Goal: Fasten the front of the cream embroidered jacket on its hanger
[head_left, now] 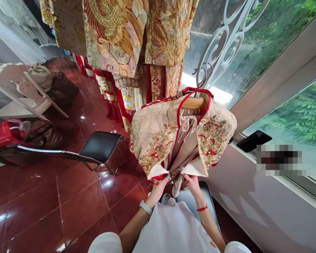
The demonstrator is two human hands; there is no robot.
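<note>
A cream jacket (158, 133) with gold and red embroidery and red trim hangs open on a wooden hanger (193, 102), hooked on a white metal scroll grille (226, 42). My left hand (159, 186) pinches the lower hem of the jacket's left front panel. My right hand (191, 183) grips the lower hem of the right front panel, close beside the left hand. A white band is on my left wrist, a red cord on my right.
More gold and red embroidered garments (121, 38) hang behind. A black chair (100, 146) stands on the glossy red tiled floor (55, 203). A white chair (23, 95) and red bag (6, 133) are left. A phone (253, 141) lies on the window sill.
</note>
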